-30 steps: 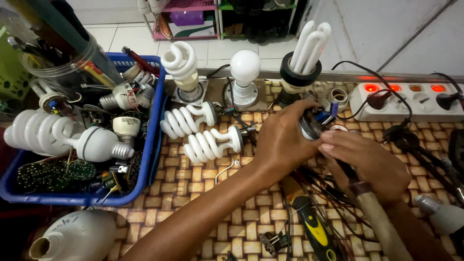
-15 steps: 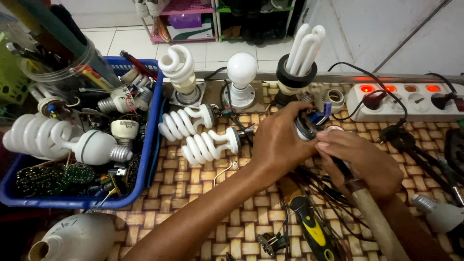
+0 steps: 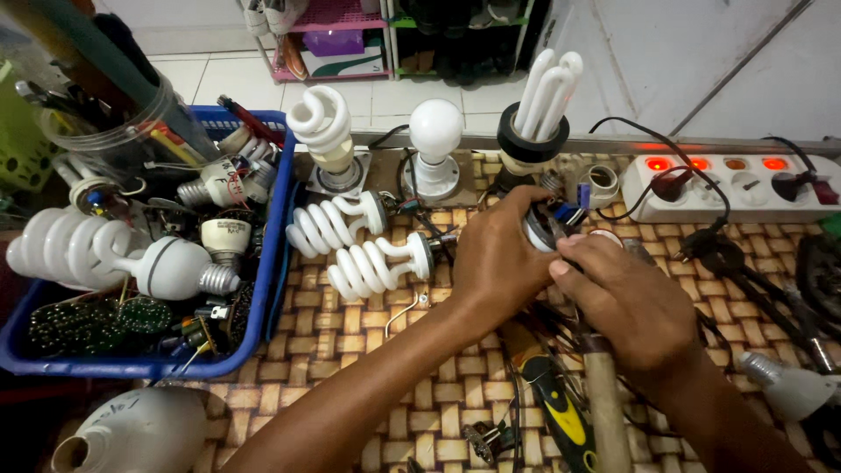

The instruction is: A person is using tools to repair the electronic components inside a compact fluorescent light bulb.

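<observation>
The left hand clamps the lamp base over the woven mat; the right hand pinches at its rim. Hold the base steady, apply light, even force.

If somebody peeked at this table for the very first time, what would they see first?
Probably the two hands in the middle: the left hand grips a small lamp base while the right hand touches it from the right. Next come the white spiral bulbs lying on the woven mat just left of the hands, and the blue tray heaped with old bulbs. At the back right, a power strip glows with red switches.
</observation>
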